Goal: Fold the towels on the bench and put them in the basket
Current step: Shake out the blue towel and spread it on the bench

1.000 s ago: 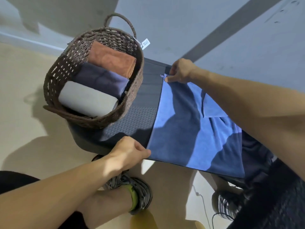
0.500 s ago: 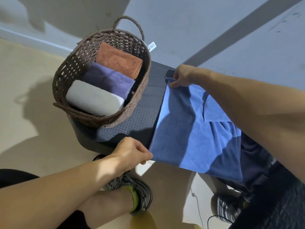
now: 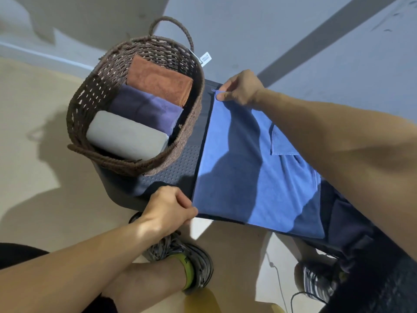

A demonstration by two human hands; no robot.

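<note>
A: What lay nearest to us?

B: Our shoes on the floor: one shoe with a yellow-green sock under the left arm, and a second shoe to the right, partly hidden by dark cloth.

A: And above them?

B: Our left hand was at the bench's near edge. Its fingers were curled and the thumb and fingertips pinched the near left corner of the blue towel.

A: Where did that towel lie?

B: We had it spread across the dark bench, right of the basket, with its left edge stretched straight between our two hands. One corner was folded over onto the towel near the right forearm. To the right, the towel overlapped a darker cloth on the bench; we could not tell what that was.

A: The other hand?

B: Our right hand was at the far edge, pinching the far left corner, where a small loop stuck out.

A: And the basket?

B: It stood on the left end of the bench, brown and woven, with a white tag by its far handle. Inside, side by side, lay three folded towels: a grey towel nearest, a purple towel in the middle, an orange towel farthest. The grey wall rose behind it all.
</note>
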